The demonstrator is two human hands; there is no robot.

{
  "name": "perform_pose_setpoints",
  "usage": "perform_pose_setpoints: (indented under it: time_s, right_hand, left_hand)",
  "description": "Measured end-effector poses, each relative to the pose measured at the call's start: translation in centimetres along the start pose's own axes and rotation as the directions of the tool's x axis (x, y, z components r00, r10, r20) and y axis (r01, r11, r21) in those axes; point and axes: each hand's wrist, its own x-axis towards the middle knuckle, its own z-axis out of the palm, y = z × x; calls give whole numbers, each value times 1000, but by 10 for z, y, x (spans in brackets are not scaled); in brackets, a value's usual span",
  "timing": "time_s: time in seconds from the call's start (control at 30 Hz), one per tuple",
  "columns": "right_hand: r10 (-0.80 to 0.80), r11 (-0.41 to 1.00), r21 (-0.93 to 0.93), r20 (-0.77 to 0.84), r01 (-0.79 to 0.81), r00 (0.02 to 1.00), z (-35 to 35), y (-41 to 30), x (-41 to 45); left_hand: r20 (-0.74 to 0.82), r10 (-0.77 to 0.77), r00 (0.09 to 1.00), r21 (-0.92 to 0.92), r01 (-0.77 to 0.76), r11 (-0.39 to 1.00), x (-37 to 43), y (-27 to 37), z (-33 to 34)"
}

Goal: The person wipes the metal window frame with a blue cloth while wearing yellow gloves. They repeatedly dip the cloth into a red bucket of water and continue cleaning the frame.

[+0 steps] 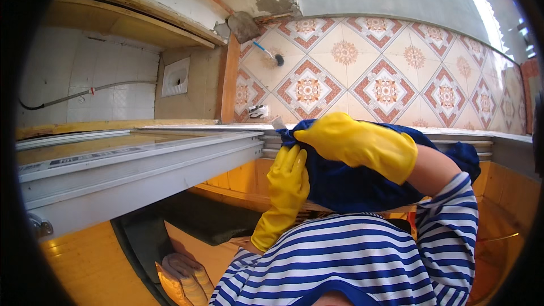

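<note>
Yellow rubber gloves cover both my hands. A large dark blue cloth [357, 182] lies bunched over the grey metal sliding track [463, 146] of a sill. At the cloth's upper left corner, my right hand [352, 144] pinches a gathered edge with thumb and fingers. Just below it, my left hand [291, 170] rests with its fingers at the same gathered edge; whether they grip it is not clear. A pale tag [279, 123] sticks out from that corner.
A grey-framed sliding panel [140, 165] reaches in from the left. Beyond the sill, a brush with a blue and white handle [265, 51] lies on patterned floor tiles [346, 53]. A squat toilet [175, 77] and a grey hose [80, 93] are at upper left.
</note>
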Motion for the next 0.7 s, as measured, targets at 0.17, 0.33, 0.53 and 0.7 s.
perform_pose_setpoints:
  time_s: [0.17,0.33,0.53,0.7]
  right_hand:
    - [117,990,-47,-239,-132,964,43,-4,4]
    - [204,977,112,-225,-182,953,50,-26,30]
    - [248,968,61,-327,-242,912,59,-38,46]
    - [125,987,-60,-301,-150,945,51,-28,40]
  left_hand:
    - [-10,-51,999,-52,50,997,5,0,-1]
    - [-36,-79,996,-123,74,990,3,-11,-3]
    - [-47,-56,997,-186,47,981,2,-16,-5]
    - [-64,-72,995,-216,57,975,5,-3,-11]
